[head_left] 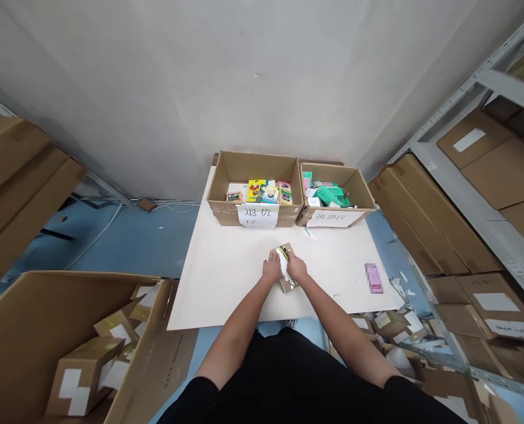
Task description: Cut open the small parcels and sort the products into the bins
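Note:
A small cardboard box with a white label and shiny tape lies on the white table in front of me. My left hand grips its left side, fingers pointing toward the far end. Closed in my right hand is a yellow and black box cutter, its front end over the top of the box. The blade itself is too small to make out.
Two open cartons with paper signs, a left one holding colourful small packs and a right one holding green packs, stand at the table's back. A pink blurred item lies right. Left is a large carton of parcels; shelves stand right.

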Tool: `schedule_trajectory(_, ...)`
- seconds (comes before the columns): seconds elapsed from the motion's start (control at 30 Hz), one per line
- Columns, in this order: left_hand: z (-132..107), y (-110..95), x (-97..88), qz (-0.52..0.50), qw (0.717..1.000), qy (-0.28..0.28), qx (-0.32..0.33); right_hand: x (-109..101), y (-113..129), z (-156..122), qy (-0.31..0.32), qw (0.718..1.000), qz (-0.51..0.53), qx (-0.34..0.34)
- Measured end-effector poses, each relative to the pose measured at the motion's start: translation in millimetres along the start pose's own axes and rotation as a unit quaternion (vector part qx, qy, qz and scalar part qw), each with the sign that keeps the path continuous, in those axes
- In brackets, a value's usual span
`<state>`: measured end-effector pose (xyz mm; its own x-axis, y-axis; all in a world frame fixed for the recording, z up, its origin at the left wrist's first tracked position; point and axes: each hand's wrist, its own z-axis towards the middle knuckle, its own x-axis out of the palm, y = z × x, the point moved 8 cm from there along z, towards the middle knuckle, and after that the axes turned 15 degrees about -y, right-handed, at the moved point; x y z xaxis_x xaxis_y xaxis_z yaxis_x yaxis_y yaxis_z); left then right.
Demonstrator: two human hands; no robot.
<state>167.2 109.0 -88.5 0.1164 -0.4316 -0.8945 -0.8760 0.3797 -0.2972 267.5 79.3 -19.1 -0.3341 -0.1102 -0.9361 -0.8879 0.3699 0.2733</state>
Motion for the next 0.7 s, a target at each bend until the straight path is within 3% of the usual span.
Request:
schedule_trajectory(0.3,2,-2,0.8,0.0,1.0,0.001,0.001,-8,-13,-34,0.044,0.997,-0.065,0.019)
schedule_trajectory(0.57,6,-11,2.9,-0.052,0.998,-0.022,-0.007,-5,-56,-123,0.093,0.988,-0.112,0.052)
schedule_trajectory(0.7,7,-13,2.9,-0.058,0.998,-0.018,-0.007,1,-64,-144,0.095,0.987,-0.115,0.068)
